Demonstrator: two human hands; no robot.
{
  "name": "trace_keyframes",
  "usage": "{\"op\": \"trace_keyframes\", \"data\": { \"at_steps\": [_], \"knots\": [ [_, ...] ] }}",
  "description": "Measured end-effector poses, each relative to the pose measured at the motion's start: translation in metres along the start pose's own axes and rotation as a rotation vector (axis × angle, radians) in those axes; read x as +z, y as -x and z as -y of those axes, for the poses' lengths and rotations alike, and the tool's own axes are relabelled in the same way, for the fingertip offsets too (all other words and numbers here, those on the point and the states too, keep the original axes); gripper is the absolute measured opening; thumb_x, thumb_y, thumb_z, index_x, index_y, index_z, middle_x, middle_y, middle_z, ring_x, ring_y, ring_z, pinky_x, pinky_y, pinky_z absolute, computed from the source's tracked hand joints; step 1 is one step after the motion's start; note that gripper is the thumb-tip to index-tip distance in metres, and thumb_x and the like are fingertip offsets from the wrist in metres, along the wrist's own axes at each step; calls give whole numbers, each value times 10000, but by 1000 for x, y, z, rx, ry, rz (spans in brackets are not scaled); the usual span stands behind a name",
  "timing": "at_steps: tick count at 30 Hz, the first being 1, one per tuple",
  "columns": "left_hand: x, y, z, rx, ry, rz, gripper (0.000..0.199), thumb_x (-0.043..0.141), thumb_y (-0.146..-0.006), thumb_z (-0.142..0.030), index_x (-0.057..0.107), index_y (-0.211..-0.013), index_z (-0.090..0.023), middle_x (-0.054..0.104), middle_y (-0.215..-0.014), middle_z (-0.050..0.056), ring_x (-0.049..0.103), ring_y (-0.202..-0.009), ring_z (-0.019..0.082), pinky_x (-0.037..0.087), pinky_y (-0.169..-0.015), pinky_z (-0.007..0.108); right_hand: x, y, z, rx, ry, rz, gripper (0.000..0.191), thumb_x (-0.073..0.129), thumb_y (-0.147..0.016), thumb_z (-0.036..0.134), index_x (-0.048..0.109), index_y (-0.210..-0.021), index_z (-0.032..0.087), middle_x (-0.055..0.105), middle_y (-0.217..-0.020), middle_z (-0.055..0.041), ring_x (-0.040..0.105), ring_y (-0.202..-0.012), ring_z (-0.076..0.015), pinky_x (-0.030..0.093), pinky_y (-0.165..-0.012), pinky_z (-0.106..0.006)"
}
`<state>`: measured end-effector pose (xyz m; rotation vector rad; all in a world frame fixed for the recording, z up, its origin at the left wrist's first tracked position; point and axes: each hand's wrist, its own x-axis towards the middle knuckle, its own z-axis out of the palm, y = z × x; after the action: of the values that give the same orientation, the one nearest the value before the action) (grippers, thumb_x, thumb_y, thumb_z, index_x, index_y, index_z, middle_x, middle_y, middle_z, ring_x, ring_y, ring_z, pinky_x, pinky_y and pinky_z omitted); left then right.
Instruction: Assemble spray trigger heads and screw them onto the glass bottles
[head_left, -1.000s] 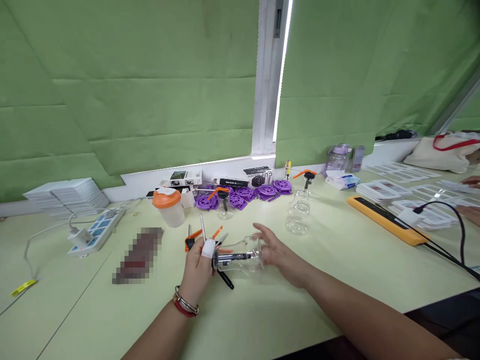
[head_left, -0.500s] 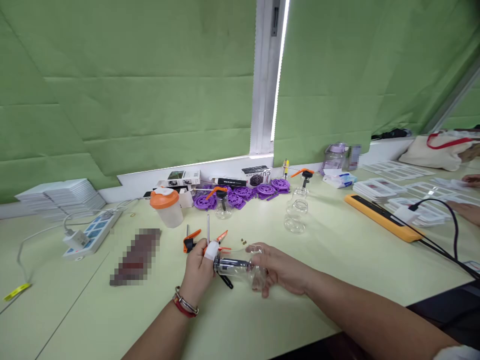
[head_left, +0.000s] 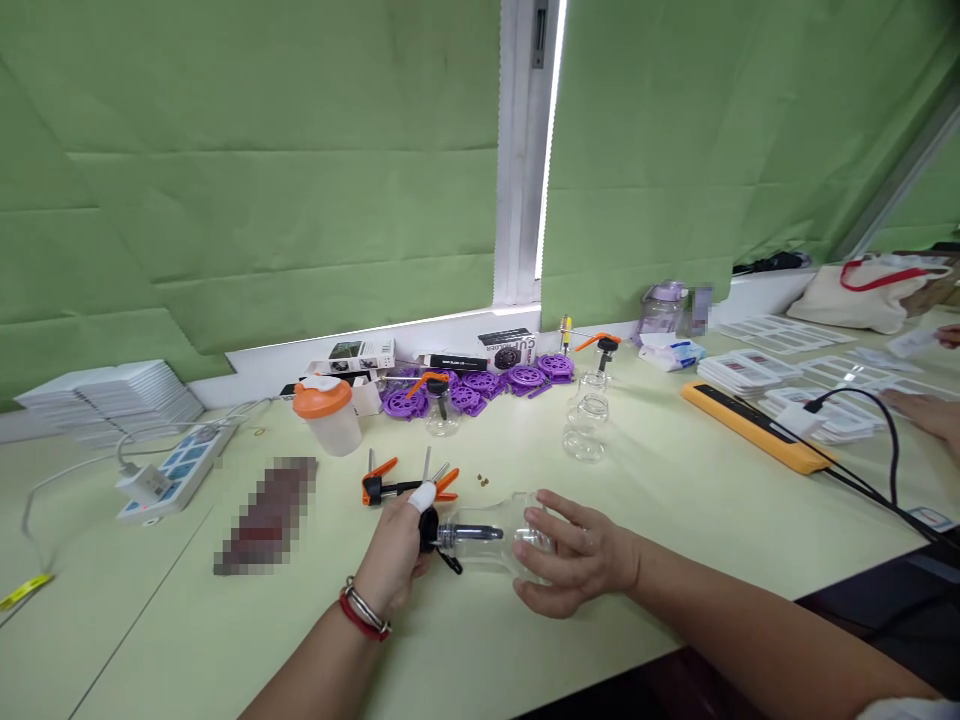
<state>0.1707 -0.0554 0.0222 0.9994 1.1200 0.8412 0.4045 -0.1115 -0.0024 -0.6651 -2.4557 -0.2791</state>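
A clear bottle (head_left: 480, 545) lies on its side between my hands, its neck to the left and a dark tube inside it. My left hand (head_left: 397, 550) is closed around the black cap (head_left: 428, 530) at the neck. The fingers of my right hand (head_left: 574, 555) wrap round the wide base of the bottle. Just beyond my left hand lie orange-handled parts (head_left: 380, 484) with black bodies and metal rods. Tiny brown pieces (head_left: 483, 480) rest on the table behind the bottle.
Behind stand an orange-lidded cup (head_left: 328, 415), a small glass bottle (head_left: 442, 415), purple parts (head_left: 525, 379) and a clear bottle (head_left: 585, 430). A power strip (head_left: 180, 475) is at left, an orange power bar (head_left: 757, 427) at right. Another person's hand (head_left: 926, 412) shows at the right edge.
My right hand has shifted slightly right and its fingers have spread over the bottle's base. The black cap in my left hand has come into clearer view.
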Motion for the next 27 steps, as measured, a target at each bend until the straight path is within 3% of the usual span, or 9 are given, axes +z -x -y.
{"op": "trace_keyframes", "data": {
  "at_steps": [3,6,10,12,14,17,23,27],
  "knots": [
    [-7,-4,-4,47,-18,-67,345,526,-778,-499,392,-651,-208,328,-464,-80,235,-338,48,141,-328,175,-8,14,-7,258,-186,80,188,654,-759,229,631,-864,383,660,-980,39,560,-1113,-248,384,-1014,-596],
    [-11,-6,-8,165,-142,-115,346,499,-789,-517,429,-665,-201,376,-477,-64,303,-341,69,209,-323,192,-15,36,-12,480,-158,-134,151,611,-791,221,610,-910,313,603,-1132,-23,451,-1242,-286,334,-1033,-624],
    [-13,-4,-6,228,-431,-18,356,493,-781,-525,458,-655,-194,429,-517,-43,378,-372,93,288,-350,215,-18,75,-10,978,-165,-421,552,674,-732,327,420,-1215,245,460,-1307,-134,431,-1251,-298,412,-997,-526],
    [-14,-3,-4,261,-603,74,324,489,-787,-499,480,-666,-199,434,-529,-40,416,-412,110,323,-391,226,-19,93,-10,1255,-278,-463,689,698,-695,383,334,-1263,240,479,-1282,-144,518,-1162,-283,488,-915,-454],
    [-18,-3,-1,307,-795,122,303,461,-808,-471,489,-662,-206,459,-540,-29,445,-450,128,329,-429,239,-21,106,-14,1428,-339,-459,724,725,-646,422,337,-1230,240,506,-1258,-135,565,-1093,-270,512,-867,-410],
    [-24,-6,0,327,-1034,102,326,408,-832,-442,460,-608,-210,511,-559,3,471,-483,148,302,-450,254,-25,116,-25,1490,-268,-364,713,737,-598,455,379,-1176,240,526,-1253,-110,542,-1123,-275,467,-922,-412],
    [-36,-13,-7,262,-1263,-30,338,341,-851,-420,455,-613,-210,587,-617,43,537,-518,185,290,-454,271,-21,115,-54,1504,-59,-143,730,690,-593,533,400,-1176,202,543,-1232,-136,517,-1151,-310,419,-947,-431],
    [-39,-14,-12,217,-1408,-141,337,332,-855,-399,488,-634,-197,627,-706,90,587,-600,227,309,-469,285,-17,118,-74,1495,-6,-104,744,649,-619,551,388,-1218,196,522,-1251,-132,501,-1161,-322,412,-949,-432]
  ]
}}
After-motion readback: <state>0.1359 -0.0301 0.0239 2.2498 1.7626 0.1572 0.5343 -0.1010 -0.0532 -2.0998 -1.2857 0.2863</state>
